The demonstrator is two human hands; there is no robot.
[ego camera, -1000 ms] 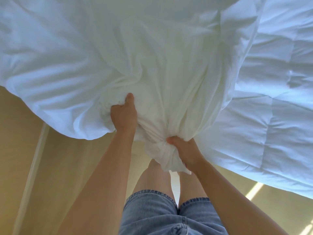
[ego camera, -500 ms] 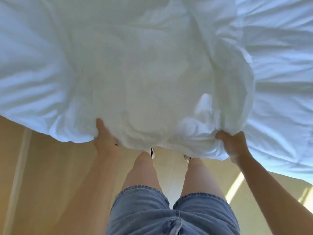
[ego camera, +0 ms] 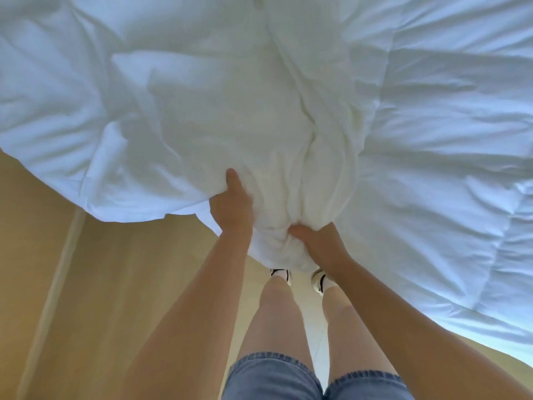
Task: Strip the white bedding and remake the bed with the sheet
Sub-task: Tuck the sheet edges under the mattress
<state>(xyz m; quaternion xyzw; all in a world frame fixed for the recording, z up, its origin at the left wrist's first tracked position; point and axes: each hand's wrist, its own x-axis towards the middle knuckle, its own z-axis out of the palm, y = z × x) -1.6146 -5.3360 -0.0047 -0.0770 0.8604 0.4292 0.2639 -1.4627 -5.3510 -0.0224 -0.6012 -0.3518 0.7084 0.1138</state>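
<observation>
Nearest the camera, the frayed hems of a pair of denim shorts sit at the bottom edge. Two bare legs run from them to white shoes with dark stripes, planted on a tan floor. A pale strip crosses that floor on the left, from the bottom corner up to where the cloth begins.

Both bare forearms reach forward over the legs. The left hand grasps the left side of a gathered wad of white sheet, its thumb lying straight up along the cloth and its fingers buried underneath. The right hand is clenched on the same wad from the right, thumb dug into the folds, fingers hidden behind the fabric. The two hands are close together with the bunched cloth between them, and its lowest fold hangs just above the shoes.

From the hands the sheet fans out away from the person in long creases, up through the middle toward the far edge of the view. It lies over quilted white bedding, which spreads to the right, its near edge overhanging the floor. Whether the smoother white cloth on the left is sheet or the layer below cannot be told.
</observation>
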